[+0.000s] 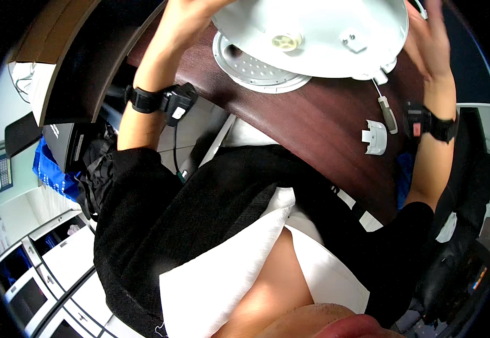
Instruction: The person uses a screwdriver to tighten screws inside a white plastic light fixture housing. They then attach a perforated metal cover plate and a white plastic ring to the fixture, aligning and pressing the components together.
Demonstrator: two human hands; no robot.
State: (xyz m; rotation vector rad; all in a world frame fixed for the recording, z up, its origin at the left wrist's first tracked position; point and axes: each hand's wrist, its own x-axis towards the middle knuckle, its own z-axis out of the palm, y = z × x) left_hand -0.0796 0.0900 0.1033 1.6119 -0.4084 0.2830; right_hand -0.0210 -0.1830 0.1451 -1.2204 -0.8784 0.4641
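A large white plastic housing (323, 53), smooth and rounded, is raised over the dark red-brown table at the top of the view. It has a round yellowish fitting and a small white fitting on its near face. At its upper left edge is my left hand (202, 7), fingers mostly cut off by the frame. My right hand (429, 48) grips the opposite side, part of its fingers hidden behind the rim. Beneath the housing lies a round white perforated plate (256, 73). A screwdriver (388, 112) with a grey handle rests near my right wrist, beside a small curved white plastic piece (375, 138).
The table (318, 121) runs diagonally under my arms. Each wrist wears a black strap with a small device; a cable hangs from the left one (180, 104). White drawers (76, 259) and a blue bag (53, 172) stand at the left, a black chair (470, 169) at the right.
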